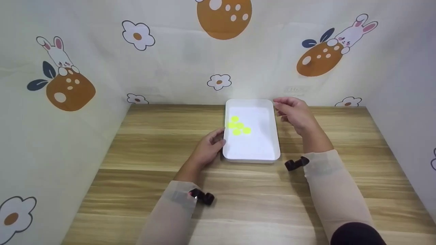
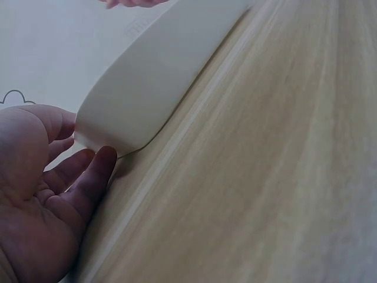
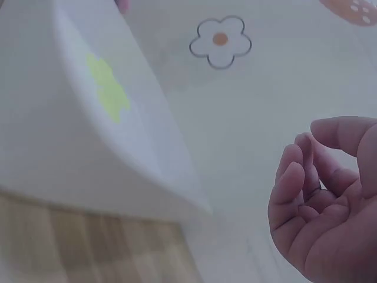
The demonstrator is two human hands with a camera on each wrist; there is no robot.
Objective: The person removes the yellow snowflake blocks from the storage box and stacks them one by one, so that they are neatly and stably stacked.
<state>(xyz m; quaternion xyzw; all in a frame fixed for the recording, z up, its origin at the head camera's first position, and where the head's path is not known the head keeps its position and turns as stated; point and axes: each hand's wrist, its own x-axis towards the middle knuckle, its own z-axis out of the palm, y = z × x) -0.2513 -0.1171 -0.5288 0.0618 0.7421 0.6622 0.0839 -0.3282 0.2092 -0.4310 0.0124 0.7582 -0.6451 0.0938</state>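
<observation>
A white rectangular tray point(image 1: 252, 149) lies on the wooden table at the back, against the cloth wall. Several flat, round, bright yellow pieces point(image 1: 239, 126) are clustered in its left half. At the tray's left side, my left hand point(image 1: 207, 148) touches the outer wall with its fingertips. The left wrist view shows those fingers at the rounded end of the tray wall point(image 2: 138, 82). My right hand point(image 1: 295, 112) is beside the tray's far right corner, its fingers loosely bent. In the right wrist view that hand point(image 3: 330, 200) holds nothing and stands apart from the tray.
Cloth walls point(image 1: 177, 64) printed with rabbits, oranges and flowers enclose the back and both sides of the wooden table point(image 1: 153, 136). Small black devices sit at the left cuff point(image 1: 202, 197) and the right cuff point(image 1: 296, 164). A dark round shape point(image 1: 357, 234) covers part of the right sleeve.
</observation>
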